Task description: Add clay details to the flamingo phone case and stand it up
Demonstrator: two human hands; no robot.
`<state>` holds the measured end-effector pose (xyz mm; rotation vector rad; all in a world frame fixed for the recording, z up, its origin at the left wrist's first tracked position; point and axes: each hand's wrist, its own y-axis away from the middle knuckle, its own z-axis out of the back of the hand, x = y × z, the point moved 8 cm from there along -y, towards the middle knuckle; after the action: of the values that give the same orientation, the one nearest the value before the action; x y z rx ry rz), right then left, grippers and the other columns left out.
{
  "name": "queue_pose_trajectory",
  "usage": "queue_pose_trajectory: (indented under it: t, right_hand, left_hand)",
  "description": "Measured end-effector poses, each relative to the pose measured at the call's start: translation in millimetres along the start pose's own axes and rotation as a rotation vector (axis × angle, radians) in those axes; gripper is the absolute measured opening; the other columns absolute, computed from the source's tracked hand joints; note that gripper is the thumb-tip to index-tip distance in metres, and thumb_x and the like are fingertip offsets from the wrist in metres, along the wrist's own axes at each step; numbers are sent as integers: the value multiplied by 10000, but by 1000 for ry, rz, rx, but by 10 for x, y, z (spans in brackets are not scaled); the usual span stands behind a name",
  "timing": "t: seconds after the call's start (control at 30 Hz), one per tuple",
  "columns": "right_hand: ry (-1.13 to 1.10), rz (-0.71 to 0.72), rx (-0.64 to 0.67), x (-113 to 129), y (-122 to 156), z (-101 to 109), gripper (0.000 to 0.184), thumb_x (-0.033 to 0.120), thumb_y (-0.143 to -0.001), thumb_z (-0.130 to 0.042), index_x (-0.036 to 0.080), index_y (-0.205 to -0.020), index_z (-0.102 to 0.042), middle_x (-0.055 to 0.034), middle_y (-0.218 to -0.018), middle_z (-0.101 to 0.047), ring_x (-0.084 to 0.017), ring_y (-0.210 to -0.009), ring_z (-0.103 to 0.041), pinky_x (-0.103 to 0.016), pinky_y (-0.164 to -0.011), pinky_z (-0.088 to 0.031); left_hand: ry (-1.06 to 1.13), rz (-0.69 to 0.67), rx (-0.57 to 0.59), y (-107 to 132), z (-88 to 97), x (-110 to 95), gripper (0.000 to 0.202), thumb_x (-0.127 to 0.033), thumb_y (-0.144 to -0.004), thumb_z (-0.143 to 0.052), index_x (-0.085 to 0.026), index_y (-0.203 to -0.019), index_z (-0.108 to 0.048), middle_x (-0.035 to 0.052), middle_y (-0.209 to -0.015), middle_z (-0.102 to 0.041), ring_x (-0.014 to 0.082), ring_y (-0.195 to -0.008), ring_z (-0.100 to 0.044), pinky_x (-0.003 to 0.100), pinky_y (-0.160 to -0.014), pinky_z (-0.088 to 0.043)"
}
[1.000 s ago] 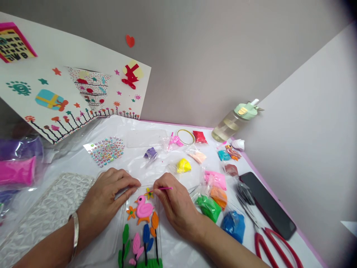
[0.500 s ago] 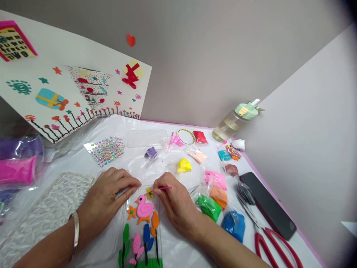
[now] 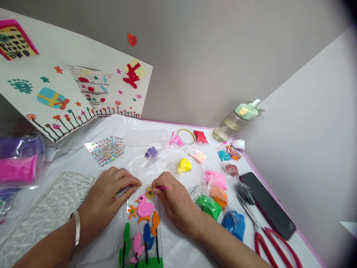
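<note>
A clear plastic panel lies in front of me with clay shapes on it: a pink bird, leafy plants on a green strip, an orange flower and a yellow flower. My right hand pinches a thin pink modelling tool; its tip is at the yellow flower, beside the bird's head. At the panel's top left corner, my left hand rests with thumb and forefinger stretched out and apart, holding nothing I can see.
On the right lie clay packets, green and blue among them, red-handled scissors and a phone. A bottle stands near the wall. A gem sticker sheet and textured clear sheet lie left.
My right hand has shifted slightly left, and the pink tool has moved with it at the yellow flower. My left hand stays at the panel's corner.
</note>
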<state>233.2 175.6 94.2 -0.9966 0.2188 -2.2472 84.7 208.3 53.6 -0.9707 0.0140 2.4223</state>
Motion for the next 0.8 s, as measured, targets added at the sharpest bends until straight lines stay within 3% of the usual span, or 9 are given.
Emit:
queue_pose_trajectory:
  t: [0.3, 0.8]
  right_hand:
    - [-44, -40, 19, -34, -5, -18, 153, 153, -1032, -359, 207, -953, -478, -51, -878, -574, -170, -811, -505, -290, -741, -453]
    - [-404, -412, -131, -290, 52, 105, 168, 262, -1015, -461, 201, -883, -544, -10, -857, -548, -143, -796, -506, -273, -745, -413]
  left_hand:
    - [1, 5, 9, -9, 2, -4, 196, -362, -963, -549, -301, -975, -735, 9, -924, -696, 272, -910, -555, 424, -815, -377]
    - [-1, 17, 17, -3, 8, -1, 204, -363, -968, -540, -297, -979, -733, 8, -925, -696, 267, -910, -556, 415, -815, -383]
